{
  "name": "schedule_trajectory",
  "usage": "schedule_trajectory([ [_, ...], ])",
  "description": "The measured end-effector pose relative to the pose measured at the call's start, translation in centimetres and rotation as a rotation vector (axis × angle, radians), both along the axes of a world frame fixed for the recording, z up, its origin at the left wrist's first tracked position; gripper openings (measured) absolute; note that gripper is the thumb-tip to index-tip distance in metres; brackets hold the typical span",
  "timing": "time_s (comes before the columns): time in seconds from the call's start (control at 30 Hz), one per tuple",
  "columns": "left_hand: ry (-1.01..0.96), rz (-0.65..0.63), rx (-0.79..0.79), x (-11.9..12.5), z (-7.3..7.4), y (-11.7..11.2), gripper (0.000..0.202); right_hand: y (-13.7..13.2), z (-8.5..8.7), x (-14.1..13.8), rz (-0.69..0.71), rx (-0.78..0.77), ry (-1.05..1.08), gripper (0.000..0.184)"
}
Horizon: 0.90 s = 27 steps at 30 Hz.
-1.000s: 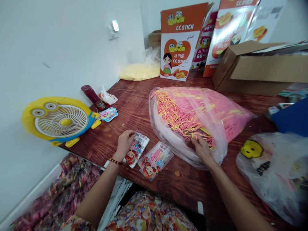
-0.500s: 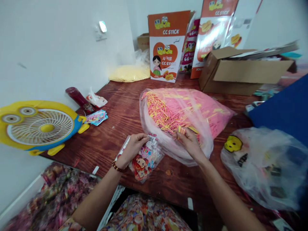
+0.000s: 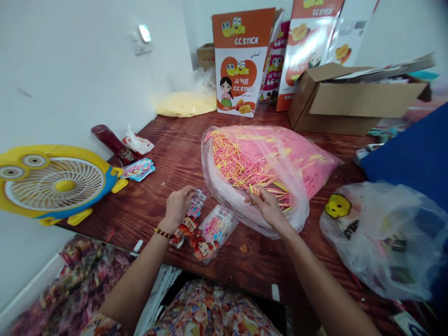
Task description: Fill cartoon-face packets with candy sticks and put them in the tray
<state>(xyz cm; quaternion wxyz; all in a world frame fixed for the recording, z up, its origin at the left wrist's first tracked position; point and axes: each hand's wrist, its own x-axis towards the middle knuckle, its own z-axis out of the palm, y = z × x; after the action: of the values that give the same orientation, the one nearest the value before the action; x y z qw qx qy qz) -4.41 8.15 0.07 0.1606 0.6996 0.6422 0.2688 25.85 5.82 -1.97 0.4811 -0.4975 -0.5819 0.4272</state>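
My left hand [image 3: 179, 204], with a beaded bracelet at the wrist, pinches the top edge of a clear printed packet [image 3: 189, 223]. A second printed packet [image 3: 214, 232] lies flat on the table just to its right. Closed over the near rim of a big clear bag [image 3: 241, 210], my right hand [image 3: 268, 205] grips a small bunch of pink and yellow sticks [image 3: 255, 190] between thumb and fingers. Loose sticks [image 3: 229, 156] of the same kind fill the open bag.
A yellow and blue fan [image 3: 63, 184] stands at the left, near small blue packets [image 3: 138, 169] and a dark red bottle [image 3: 108, 140]. Printed cartons [image 3: 234, 60] and an open cardboard box [image 3: 364, 102] line the back. A white plastic bag [image 3: 381, 238] sits at right.
My left hand has moved left, and the packet in it is now apart from the one lying on the table. My right hand has shifted slightly left with the sticks.
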Motion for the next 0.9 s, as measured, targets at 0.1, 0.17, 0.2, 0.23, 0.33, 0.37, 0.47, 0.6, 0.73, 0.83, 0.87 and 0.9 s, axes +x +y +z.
schedule_trajectory([
  [0.1,-0.044,0.014,0.025,-1.1,0.3,0.5,0.015,0.1,-0.2,0.2,-0.008,-0.004,0.022,0.023],
  [0.17,-0.188,-0.039,0.022,-1.1,0.8,0.6,0.016,0.1,0.1,0.1,-0.012,0.000,0.043,0.023],
  [0.2,-0.267,-0.075,0.002,-0.8,1.1,0.5,0.017,0.1,0.3,0.0,-0.013,0.002,0.051,0.022],
  [0.23,-0.337,-0.110,-0.028,-0.3,1.5,0.4,0.019,0.1,0.7,-0.3,-0.009,0.005,0.054,0.021],
  [0.33,-0.456,-0.198,-0.130,1.6,2.5,-0.3,0.023,-0.1,2.2,-1.5,0.018,0.019,0.063,0.019],
  [0.37,-0.468,-0.228,-0.157,2.3,2.7,-0.5,0.025,-0.2,2.8,-2.0,0.027,0.027,0.070,0.018],
  [0.47,-0.472,-0.322,-0.207,4.2,3.3,-1.2,0.030,-0.5,4.4,-3.3,0.055,0.056,0.066,0.017],
  [0.6,-0.486,-0.410,-0.180,5.8,4.0,-2.0,0.031,-0.7,5.6,-4.4,0.066,0.095,0.096,0.014],
  [0.73,-0.460,-0.447,-0.142,6.7,4.6,-2.6,0.029,-0.5,6.8,-5.1,-0.007,0.115,0.449,0.013],
  [0.83,-0.484,-0.474,-0.142,7.3,4.4,-2.9,0.029,-0.5,7.9,-5.8,-0.037,0.131,0.675,0.014],
  [0.87,-0.504,-0.485,-0.149,7.6,4.3,-2.9,0.029,-0.5,8.2,-6.1,-0.042,0.137,0.713,0.014],
  [0.9,-0.527,-0.496,-0.159,7.8,4.1,-2.9,0.030,-0.6,8.4,-6.3,-0.044,0.145,0.732,0.014],
])
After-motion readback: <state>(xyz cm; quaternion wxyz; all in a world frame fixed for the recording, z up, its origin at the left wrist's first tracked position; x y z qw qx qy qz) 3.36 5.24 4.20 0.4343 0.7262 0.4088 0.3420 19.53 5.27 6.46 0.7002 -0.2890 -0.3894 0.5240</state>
